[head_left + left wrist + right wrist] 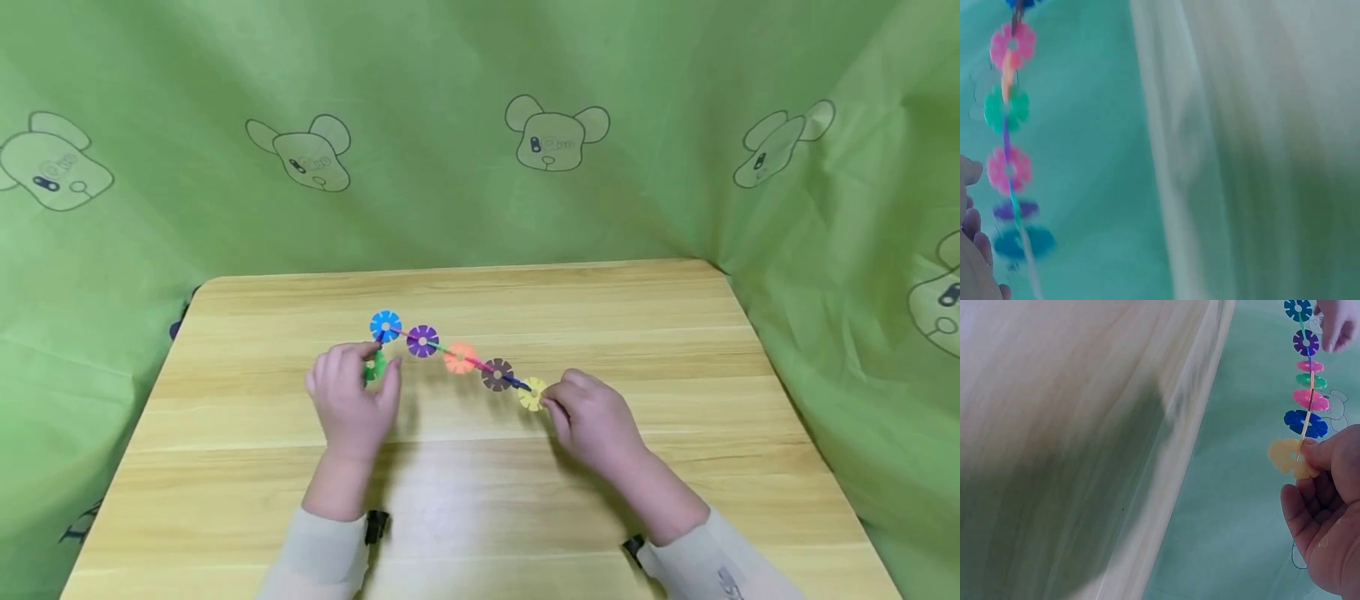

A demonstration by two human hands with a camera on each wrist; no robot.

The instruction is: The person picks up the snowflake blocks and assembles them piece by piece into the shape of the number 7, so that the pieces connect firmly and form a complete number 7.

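Note:
A chain of interlocked flower-shaped plastic discs [422, 341], in several colours, slants above the table between both hands. My right hand [600, 421] pinches the yellow disc [1285, 455] at its near right end between thumb and fingers. At the other end my left hand [352, 396] has its thumb and index finger spread apart around a green disc [372, 367]. Whether its index fingertip touches the chain beside the blue disc [386, 326] is unclear. In the left wrist view, fingers [971, 222] show at the left edge, beside the blurred chain.
Beneath the hands is a wood-grain table [465, 492] with rounded far corners. Green fabric printed with mouse faces [555, 208] hangs behind it and along both sides. Black clips [377, 527] sit by the cuffs.

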